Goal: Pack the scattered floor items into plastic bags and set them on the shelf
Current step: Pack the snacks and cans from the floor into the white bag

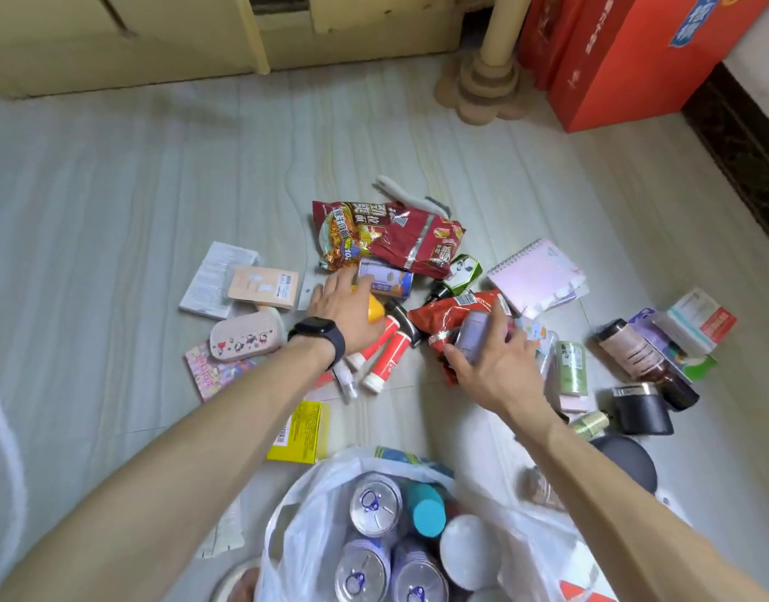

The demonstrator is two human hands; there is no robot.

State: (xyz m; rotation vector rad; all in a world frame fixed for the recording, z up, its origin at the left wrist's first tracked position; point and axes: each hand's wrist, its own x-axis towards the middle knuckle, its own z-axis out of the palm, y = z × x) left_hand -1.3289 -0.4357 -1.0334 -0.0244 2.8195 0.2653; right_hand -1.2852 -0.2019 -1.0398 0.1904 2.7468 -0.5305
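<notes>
Our right hand (491,362) is curled round a lilac can (471,336) above a red snack packet (448,317), the can's long axis pointing away from us. The plastic bag (296,506) gapes behind that hand, close to our body. Our left hand (343,306) reaches, fingers straight, onto a blue-and-orange can (389,280) on the floor (157,189).

Soft, even indoor light; faint shadows; wide-angle bending at edges; slight blur throughout.
</notes>
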